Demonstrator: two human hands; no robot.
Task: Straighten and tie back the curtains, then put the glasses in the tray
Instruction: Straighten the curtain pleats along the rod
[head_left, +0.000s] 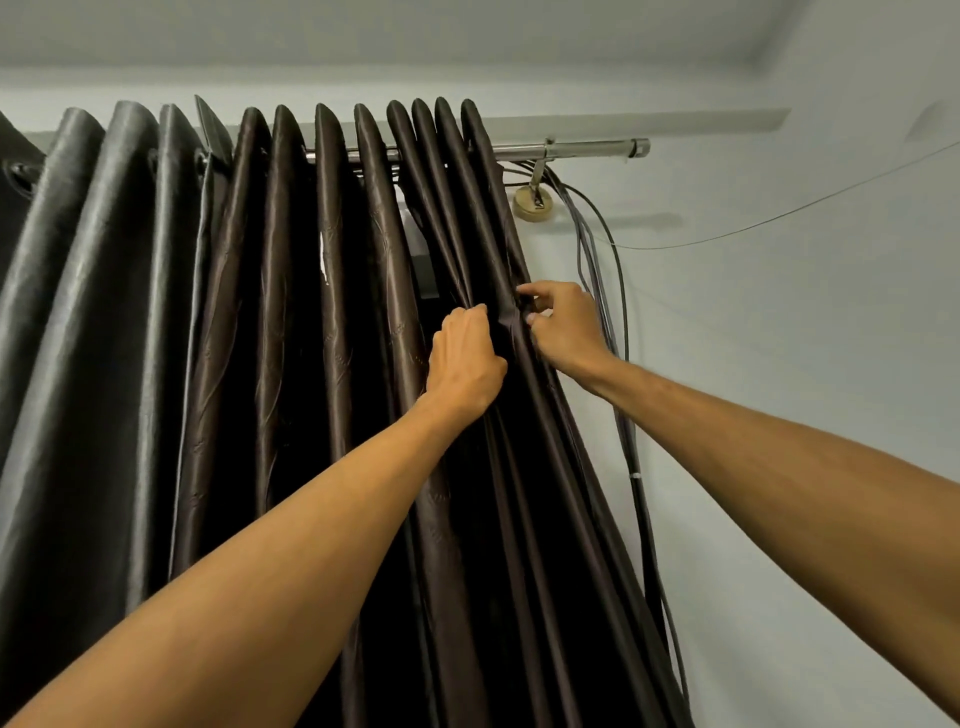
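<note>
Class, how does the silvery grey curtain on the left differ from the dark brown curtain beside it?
The silvery grey curtain is paler; the dark brown curtain shows a faint embossed pattern. The grey one hangs untouched, while the left hand and right hand grip folds of the brown one. Both hang in pleats from a metal rod.

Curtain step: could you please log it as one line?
step: straightening curtain | left hand: grips fold | right hand: pinches edge
</note>
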